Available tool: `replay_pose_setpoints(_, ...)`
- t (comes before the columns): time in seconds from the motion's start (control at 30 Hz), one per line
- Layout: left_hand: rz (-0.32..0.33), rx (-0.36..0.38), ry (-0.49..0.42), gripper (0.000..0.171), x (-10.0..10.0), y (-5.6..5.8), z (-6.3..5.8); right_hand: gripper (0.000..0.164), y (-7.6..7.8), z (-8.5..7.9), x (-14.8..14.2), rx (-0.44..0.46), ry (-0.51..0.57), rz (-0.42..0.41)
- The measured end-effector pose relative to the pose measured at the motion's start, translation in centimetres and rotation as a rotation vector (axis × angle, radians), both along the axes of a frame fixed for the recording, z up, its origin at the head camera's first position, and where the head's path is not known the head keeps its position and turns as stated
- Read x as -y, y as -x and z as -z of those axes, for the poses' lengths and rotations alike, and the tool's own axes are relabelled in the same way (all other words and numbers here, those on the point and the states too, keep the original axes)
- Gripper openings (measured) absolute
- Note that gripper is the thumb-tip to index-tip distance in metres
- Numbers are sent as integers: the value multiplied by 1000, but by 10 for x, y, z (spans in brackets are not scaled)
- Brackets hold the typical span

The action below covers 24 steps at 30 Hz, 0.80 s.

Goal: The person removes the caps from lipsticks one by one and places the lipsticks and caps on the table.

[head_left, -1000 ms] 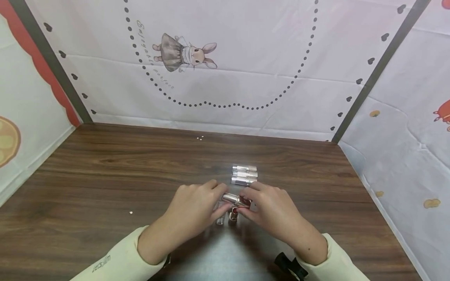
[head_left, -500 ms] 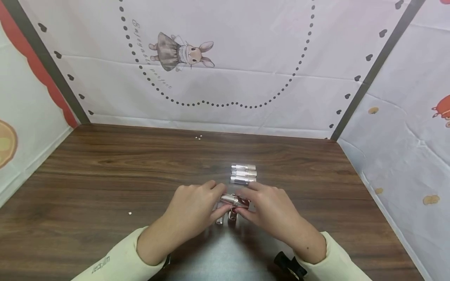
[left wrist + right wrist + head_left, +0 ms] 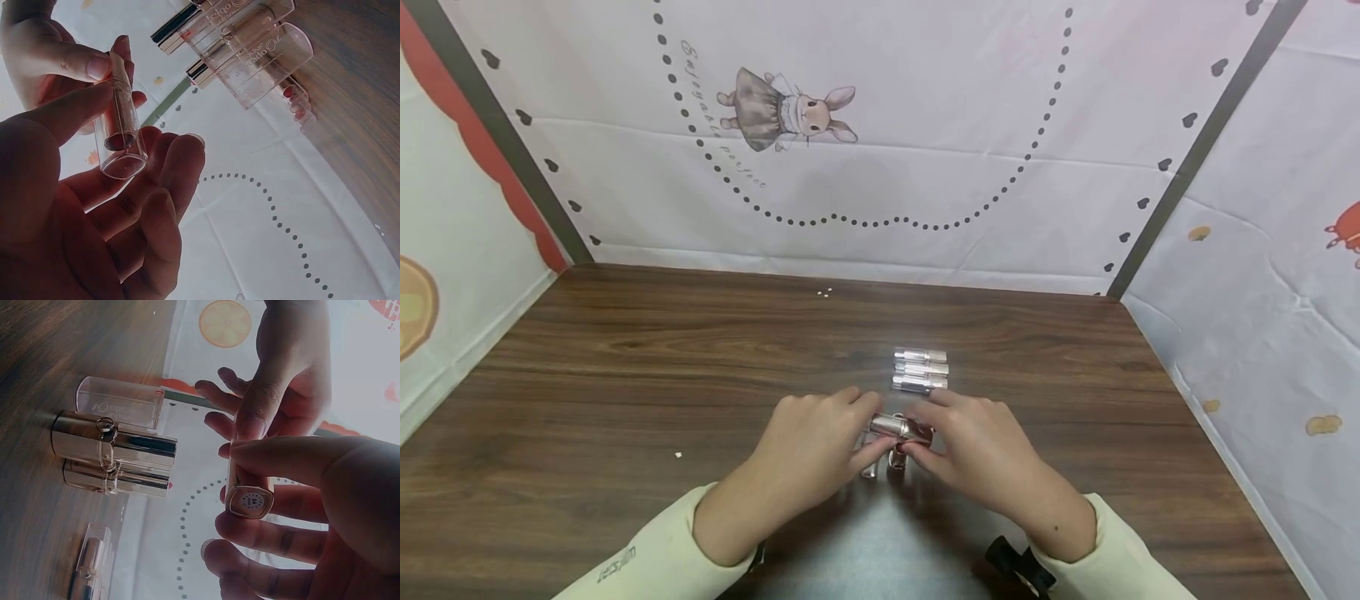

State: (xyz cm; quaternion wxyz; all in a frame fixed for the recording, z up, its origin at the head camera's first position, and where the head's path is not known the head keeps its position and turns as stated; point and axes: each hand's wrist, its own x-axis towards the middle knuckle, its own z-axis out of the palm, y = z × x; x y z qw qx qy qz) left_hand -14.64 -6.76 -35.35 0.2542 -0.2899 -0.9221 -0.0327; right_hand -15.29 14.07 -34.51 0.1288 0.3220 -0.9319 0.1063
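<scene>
I have the lipstick [image 3: 901, 427] held just above the near half of the table [image 3: 625, 358], slightly right of centre, lying almost level from left to right. Its body is shiny rose-gold with dark reddish reflections toward the right; the left end sits inside a clear cap [image 3: 128, 165], while the flat right end carries a round white label [image 3: 252, 500] that reads 04.

The left hand [image 3: 816, 442] pinches the capped end between thumb and fingers, its other fingers bent loosely below. The right hand [image 3: 985, 442] pinches the opposite end the same way, so both grips are nearly closed, with only the lipstick's thickness between.

Directly beneath I see an uncapped tube [image 3: 897, 458] standing upright with a red tip, and just left of it an upright clear cover [image 3: 119, 403] with printed lettering. These crowd the space under the fingers, and the hands partly hide them from the head view. Just beyond the right fingertips, three silvery tubes [image 3: 921, 369] lie side by side; I can't tell whether the nearest is touched. Farther off are tiny white bits [image 3: 825, 292], with one more speck [image 3: 678, 455] to the left. A white sheet with a printed rabbit [image 3: 775, 108] closes off the far side.
</scene>
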Motion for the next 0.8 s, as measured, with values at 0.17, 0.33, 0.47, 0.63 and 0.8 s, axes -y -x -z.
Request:
replay_pose_setpoints(0.17,-7,14,0,36,0,-1,1,22,0,0,1,4,-16,13)
replay_pose_setpoints(0.33,-11,16,-2,36,-1,-1,1,22,-1,1,1,-3,-29,24)
replay_pose_setpoints(0.47,-12,14,-5,36,-1,-1,1,21,-1,1,1,-4,-33,33)
replay_pose_setpoints(0.63,-13,22,-5,36,-1,0,1,20,-2,0,1,2,-29,38)
replay_pose_setpoints(0.8,-9,31,4,35,-1,0,1,20,-1,0,1,14,-8,24)
